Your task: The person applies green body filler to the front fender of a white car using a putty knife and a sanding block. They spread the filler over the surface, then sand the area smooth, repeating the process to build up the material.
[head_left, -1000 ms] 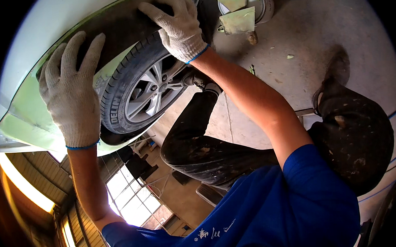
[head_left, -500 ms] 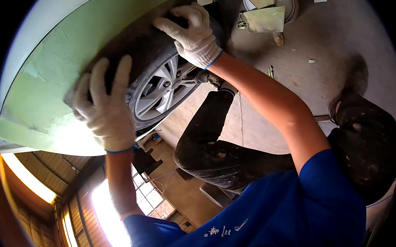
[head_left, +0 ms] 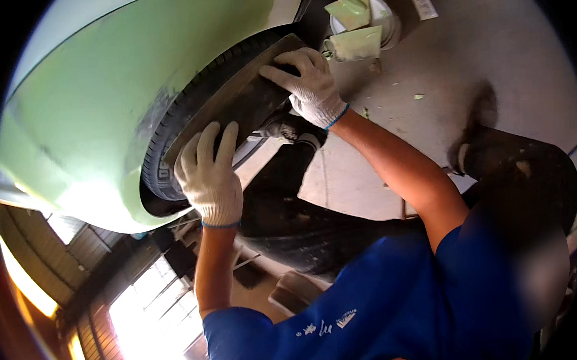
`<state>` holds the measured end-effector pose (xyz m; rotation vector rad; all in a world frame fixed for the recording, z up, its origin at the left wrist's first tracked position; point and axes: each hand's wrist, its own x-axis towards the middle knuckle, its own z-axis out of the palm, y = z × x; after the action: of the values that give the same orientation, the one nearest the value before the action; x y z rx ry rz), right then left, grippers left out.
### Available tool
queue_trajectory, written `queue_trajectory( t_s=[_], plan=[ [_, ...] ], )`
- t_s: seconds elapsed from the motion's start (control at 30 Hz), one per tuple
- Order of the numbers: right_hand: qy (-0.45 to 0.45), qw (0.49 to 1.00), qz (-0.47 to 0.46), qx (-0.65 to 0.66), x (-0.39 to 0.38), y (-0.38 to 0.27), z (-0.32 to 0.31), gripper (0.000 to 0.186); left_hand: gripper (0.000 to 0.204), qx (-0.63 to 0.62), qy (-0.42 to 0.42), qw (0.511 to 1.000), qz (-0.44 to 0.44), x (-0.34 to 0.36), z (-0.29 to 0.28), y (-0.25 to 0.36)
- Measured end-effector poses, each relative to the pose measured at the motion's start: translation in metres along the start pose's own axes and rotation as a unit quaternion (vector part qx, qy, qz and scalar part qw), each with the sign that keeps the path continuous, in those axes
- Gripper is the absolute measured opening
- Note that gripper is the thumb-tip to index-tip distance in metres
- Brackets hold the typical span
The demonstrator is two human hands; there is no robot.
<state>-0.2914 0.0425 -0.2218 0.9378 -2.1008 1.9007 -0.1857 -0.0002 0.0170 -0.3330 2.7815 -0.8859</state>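
Note:
My left hand (head_left: pixel 210 177), in a white knit glove, grips the lower left end of a dark, flat rectangular board (head_left: pixel 243 101). The upper right end is in my right hand (head_left: pixel 311 86), gloved the same way. On both hands the fingers lie over the board's outer face; its back is hidden. Held slantwise, the board stands in front of a car tyre (head_left: pixel 154 161) and covers most of the wheel. Beyond the tyre curves the pale green car fender (head_left: pixel 98 98), with a grey scuffed patch beside the wheel arch.
At upper right, a round white tub (head_left: pixel 390 24) carries green-smeared flat pieces (head_left: pixel 358 45). A white tube (head_left: pixel 422 2) lies on the concrete floor (head_left: pixel 419 65) near it. My bent leg (head_left: pixel 304 234) is below the wheel. A bright window (head_left: pixel 149 308) shows at lower left.
Both hands have come away from the fender with the board, shifting right to in front of the wheel. The board, blurred against the fender before, now shows clearly.

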Motion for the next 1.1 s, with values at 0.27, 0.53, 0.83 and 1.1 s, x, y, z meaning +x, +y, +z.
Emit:
queue_trajectory(
  t_s=[0.27, 0.53, 0.83, 1.1],
  plan=[
    [-0.253, 0.943, -0.132, -0.173, 0.072, 0.003, -0.140, 0.028, 0.055, -0.348, 0.051, 0.930, -0.108, -0.006, 0.022, 0.060],
    [-0.434, 0.743, -0.356, -0.364, 0.078, -0.113, -0.245, 0.012, 0.041, -0.510, -0.117, 0.852, 0.019, -0.042, 0.007, 0.152],
    [-0.153, 0.886, -0.395, -0.188, 0.087, -0.228, -0.294, 0.017, 0.066, -0.538, 0.081, 0.809, -0.222, -0.109, -0.006, 0.109],
    [-0.325, 0.938, 0.075, -0.093, 0.085, -0.034, -0.243, 0.024, 0.032, -0.824, 0.255, 0.180, -0.473, -0.241, 0.058, 0.075]
  ],
)
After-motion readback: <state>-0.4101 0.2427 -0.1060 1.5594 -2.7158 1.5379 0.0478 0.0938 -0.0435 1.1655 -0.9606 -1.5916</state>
